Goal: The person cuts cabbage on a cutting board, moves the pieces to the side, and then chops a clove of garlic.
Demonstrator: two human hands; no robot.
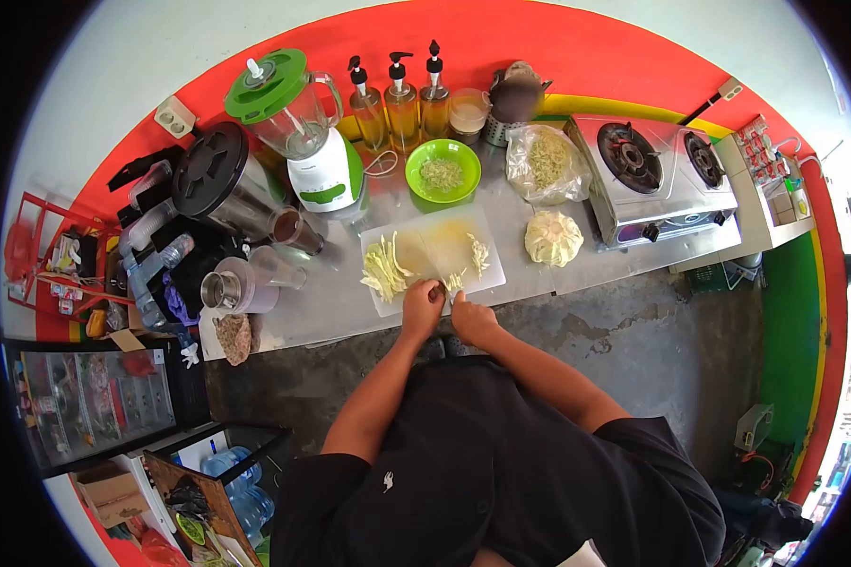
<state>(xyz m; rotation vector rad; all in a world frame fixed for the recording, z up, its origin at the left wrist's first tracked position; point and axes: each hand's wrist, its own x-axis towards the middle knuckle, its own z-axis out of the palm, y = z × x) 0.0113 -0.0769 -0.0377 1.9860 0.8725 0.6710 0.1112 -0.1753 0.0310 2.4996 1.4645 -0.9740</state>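
Observation:
A white cutting board (432, 230) lies on the metal counter, with pale cabbage strips (384, 268) on its left side and a small shredded pile (478, 253) on its right. At the board's front edge, my left hand (424, 300) is closed at some cabbage; what its fingers hold is too small to make out. My right hand (475, 319) is closed around a knife, mostly hidden by the fingers. A few cut shreds (456, 282) lie between the hands. Behind the board stands a green bowl (443, 171) holding pale shreds. A cabbage head (553, 238) sits to the right.
A blender (326, 170) and pump bottles (402, 109) stand along the back. A plastic bag of shreds (547, 163) lies beside the gas stove (652, 180) at the right. Cups and a purple-white container (253, 286) are at the left.

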